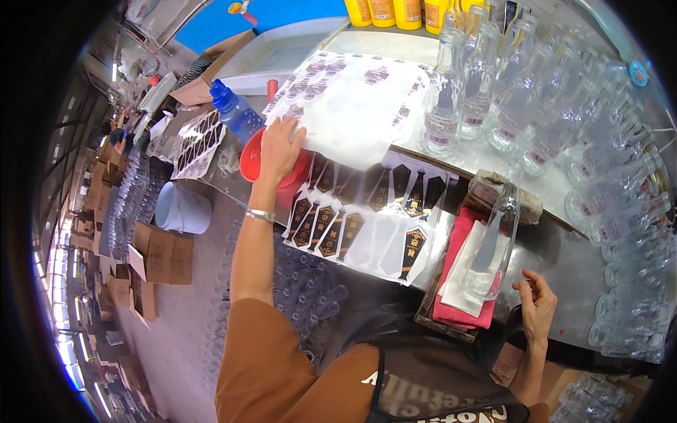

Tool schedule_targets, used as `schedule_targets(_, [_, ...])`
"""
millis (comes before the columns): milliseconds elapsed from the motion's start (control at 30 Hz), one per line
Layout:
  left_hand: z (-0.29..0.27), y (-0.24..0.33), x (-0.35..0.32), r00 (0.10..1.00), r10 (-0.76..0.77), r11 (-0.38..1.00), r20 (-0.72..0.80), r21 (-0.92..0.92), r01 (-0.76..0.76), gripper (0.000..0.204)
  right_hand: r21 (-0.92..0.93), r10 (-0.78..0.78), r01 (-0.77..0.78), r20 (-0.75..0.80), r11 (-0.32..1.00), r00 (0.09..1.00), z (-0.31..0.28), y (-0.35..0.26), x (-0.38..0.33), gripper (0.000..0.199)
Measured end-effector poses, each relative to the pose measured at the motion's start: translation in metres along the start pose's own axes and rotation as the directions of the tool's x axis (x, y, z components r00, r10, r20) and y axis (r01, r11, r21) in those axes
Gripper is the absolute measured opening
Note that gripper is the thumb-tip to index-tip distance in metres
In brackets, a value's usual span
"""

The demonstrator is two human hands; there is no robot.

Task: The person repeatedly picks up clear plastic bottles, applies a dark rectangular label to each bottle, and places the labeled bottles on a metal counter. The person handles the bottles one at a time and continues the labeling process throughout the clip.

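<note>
My left hand [282, 148] reaches over a red bowl [255, 158], its fingers closed on the near left edge of a white label sheet [352, 106] printed with small dark labels. Below that sheet lies another sheet of black and gold neck-shaped labels [331, 229]. A clear glass bottle [486, 257] lies on a folded white cloth [457, 282] over a red cloth [451, 257], its neck against a worn padded block [504, 194]. Just right of the bottle's base, my right hand [537, 303] hovers with fingers loosely curled and apart, nothing visible in them.
Many labelled glass bottles [441, 106] crowd the right side of the table. Yellow containers [384, 13] stand at the back. A blue-capped bottle [236, 109] is beside the bowl. On the floor at left are a white bucket [183, 208] and cardboard boxes [162, 254].
</note>
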State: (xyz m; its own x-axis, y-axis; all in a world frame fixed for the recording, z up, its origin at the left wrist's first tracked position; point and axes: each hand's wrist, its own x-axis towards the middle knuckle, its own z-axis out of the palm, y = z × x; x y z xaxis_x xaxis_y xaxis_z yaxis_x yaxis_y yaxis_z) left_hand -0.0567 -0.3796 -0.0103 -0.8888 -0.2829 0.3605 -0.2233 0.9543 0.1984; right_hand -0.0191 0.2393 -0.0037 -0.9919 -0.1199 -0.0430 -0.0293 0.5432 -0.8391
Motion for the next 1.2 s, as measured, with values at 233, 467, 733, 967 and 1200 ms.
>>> schedule_targets(233, [0.001,0.011,-0.017,0.968,0.157,0.988,-0.197,0.026,-0.155,0.051,-0.013,-0.005,0.006,0.01,1.0,1.0,-0.001,0.002,0.0,0.029])
schedule_targets(467, [-0.002,-0.001,-0.033,0.977,0.068,0.993,-0.203,-0.076,-0.085,0.022,0.007,-0.026,0.026,-0.015,1.0,1.0,-0.004,0.016,-0.009,0.029])
schedule_targets(733, [-0.016,0.057,-0.071,0.938,-0.345,0.56,-0.022,-0.807,0.187,0.017,0.136,0.01,-0.011,0.012,0.991,1.0,-0.011,0.02,-0.015,0.027])
schedule_targets(967, [-0.026,0.293,-0.1,0.979,0.149,0.285,0.141,-0.954,0.094,0.014,0.038,-0.073,0.069,0.141,0.997,0.987,-0.004,-0.01,-0.007,0.025])
schedule_targets(1200, [-0.025,0.346,-0.118,0.723,0.676,0.582,-0.14,-0.499,-0.642,0.017,0.094,-0.115,0.101,0.159,0.99,0.981,-0.01,-0.008,-0.008,0.028])
